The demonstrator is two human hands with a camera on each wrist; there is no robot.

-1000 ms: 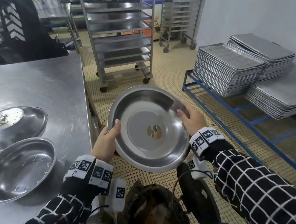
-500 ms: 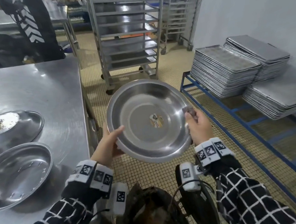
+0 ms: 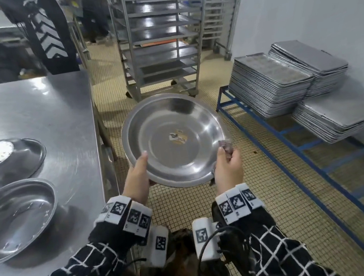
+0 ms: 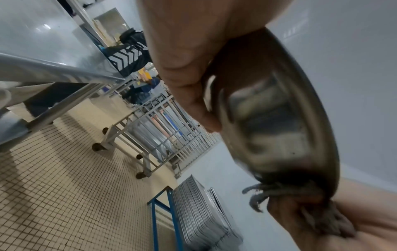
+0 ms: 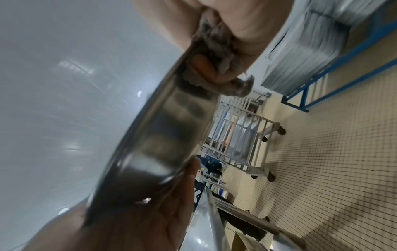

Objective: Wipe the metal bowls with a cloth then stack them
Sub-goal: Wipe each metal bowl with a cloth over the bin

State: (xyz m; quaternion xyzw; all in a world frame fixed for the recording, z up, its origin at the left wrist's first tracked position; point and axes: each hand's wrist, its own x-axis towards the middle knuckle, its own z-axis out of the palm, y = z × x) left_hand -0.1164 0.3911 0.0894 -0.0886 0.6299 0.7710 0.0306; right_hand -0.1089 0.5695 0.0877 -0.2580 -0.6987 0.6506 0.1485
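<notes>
Head view: the metal bowl (image 3: 174,140) is held up over the tiled floor, just right of the steel table (image 3: 34,115). The left hand (image 3: 136,178) grips its rim at 8 o'clock, thumb inside. The right hand (image 3: 227,166) pinches the grey cloth (image 3: 225,145) over the rim at 4 o'clock.
Left wrist view: fingers (image 4: 193,95) curl under the bowl's base.
Right wrist view: the cloth is bunched between fingers and rim
</notes>
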